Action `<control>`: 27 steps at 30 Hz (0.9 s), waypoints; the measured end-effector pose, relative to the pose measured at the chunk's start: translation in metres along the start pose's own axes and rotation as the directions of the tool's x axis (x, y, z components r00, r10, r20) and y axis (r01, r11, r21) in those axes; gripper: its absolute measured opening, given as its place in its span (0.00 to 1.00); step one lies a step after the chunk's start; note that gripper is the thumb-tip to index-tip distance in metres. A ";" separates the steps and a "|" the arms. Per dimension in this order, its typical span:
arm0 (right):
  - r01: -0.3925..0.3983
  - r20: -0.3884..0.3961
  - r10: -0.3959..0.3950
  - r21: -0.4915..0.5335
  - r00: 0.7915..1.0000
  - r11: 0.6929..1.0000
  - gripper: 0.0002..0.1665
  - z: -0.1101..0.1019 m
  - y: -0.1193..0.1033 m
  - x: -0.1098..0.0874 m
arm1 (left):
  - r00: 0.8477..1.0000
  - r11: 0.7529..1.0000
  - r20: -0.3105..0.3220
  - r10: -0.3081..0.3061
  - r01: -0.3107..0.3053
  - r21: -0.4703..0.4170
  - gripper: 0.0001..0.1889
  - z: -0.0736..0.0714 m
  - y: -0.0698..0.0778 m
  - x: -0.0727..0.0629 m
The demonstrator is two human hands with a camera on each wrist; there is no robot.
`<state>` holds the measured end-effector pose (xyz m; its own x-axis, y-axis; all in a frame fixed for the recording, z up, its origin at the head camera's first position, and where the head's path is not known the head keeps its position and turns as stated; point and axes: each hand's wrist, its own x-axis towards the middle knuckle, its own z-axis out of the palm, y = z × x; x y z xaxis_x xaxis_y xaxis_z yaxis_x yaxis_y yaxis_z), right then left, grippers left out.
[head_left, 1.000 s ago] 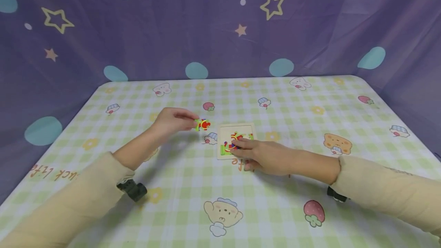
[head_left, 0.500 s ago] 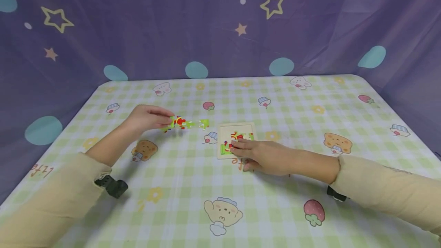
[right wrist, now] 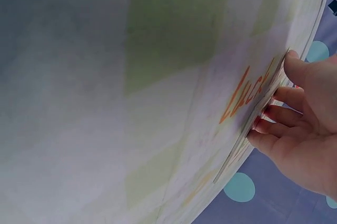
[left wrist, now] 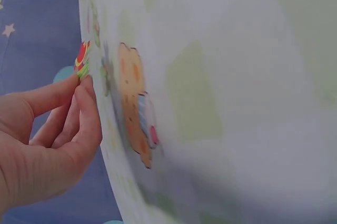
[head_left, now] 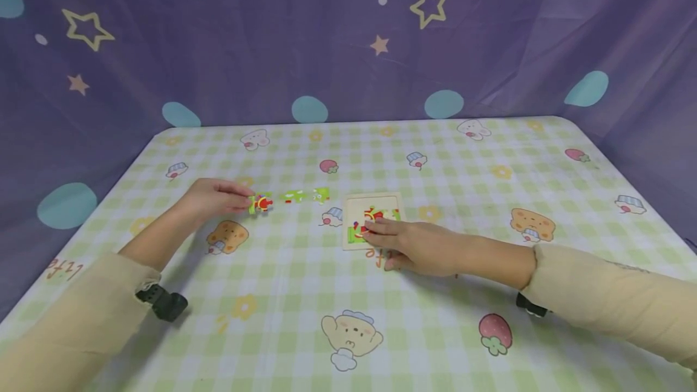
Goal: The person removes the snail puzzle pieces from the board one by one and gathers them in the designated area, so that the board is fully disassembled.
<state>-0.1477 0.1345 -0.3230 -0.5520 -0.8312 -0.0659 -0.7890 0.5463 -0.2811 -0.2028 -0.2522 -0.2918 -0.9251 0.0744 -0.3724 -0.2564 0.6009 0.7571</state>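
Observation:
Between thumb and fingertips my left hand point(head_left: 215, 199) pinches a colourful jigsaw puzzle piece point(head_left: 261, 203), red and yellow with green edges. The left wrist view shows the same puzzle piece point(left wrist: 82, 58) standing out past the fingertips, near the tabletop. To the right of that hand, green puzzle pieces point(head_left: 321, 195) lie in a row on the cloth. A square, pale wooden puzzle tray point(head_left: 373, 203) sits mid-table with red and green pieces in its near part. My right hand point(head_left: 422, 247) rests its extended fingers on these pieces, partly hiding them; its thumb is at the tray's near side.
A green-and-white checked tablecloth point(head_left: 283, 319) with printed cartoon figures covers the table. Behind the far edge hangs a purple curtain point(head_left: 261, 47) with stars and blue dots. Dark wrist-worn devices sit below both cuffs.
With the pinched puzzle piece, my left hand has moved left from beside the tray, then slightly lower in view. Green pieces on the cloth have come into sight. The right hand stays on the tray.

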 end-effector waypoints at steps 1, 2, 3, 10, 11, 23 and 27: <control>0.001 -0.001 -0.001 -0.002 1.000 1.000 0.36 0.000 0.000 0.000 | 1.000 1.000 0.011 -0.010 0.010 0.008 0.26 0.000 -0.002 0.000; 0.004 -0.003 -0.004 -0.004 1.000 1.000 0.36 0.000 0.000 0.000 | 0.999 1.000 0.026 -0.021 0.021 0.009 0.26 -0.001 -0.003 0.000; 0.011 -0.007 -0.011 -0.009 1.000 1.000 0.36 0.000 0.001 0.000 | 0.999 0.999 0.041 -0.031 0.031 0.016 0.26 -0.001 -0.005 0.001; 0.027 -0.024 -0.027 -0.011 0.999 1.000 0.37 0.000 0.001 0.000 | 0.995 0.996 0.079 -0.054 0.049 0.069 0.24 0.002 -0.009 -0.002; 0.027 -0.025 -0.027 -0.012 0.999 1.000 0.37 0.001 0.002 0.000 | 0.997 0.996 0.071 -0.043 0.037 0.081 0.24 0.002 -0.009 -0.002; 0.015 -0.022 -0.015 -0.008 1.000 1.000 0.36 0.001 0.002 0.000 | 0.998 0.965 -0.040 0.041 -0.029 0.261 0.20 0.008 -0.005 -0.007; 0.016 -0.025 -0.016 0.003 1.000 1.000 0.36 0.001 0.002 0.000 | 0.992 0.946 -0.091 0.089 -0.055 0.321 0.18 0.011 -0.007 -0.009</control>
<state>-0.1492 0.1359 -0.3244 -0.5459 -0.8370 -0.0378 -0.7969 0.5326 -0.2849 -0.1899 -0.2482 -0.3002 -0.9659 0.0543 -0.2531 -0.1018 0.8195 0.5640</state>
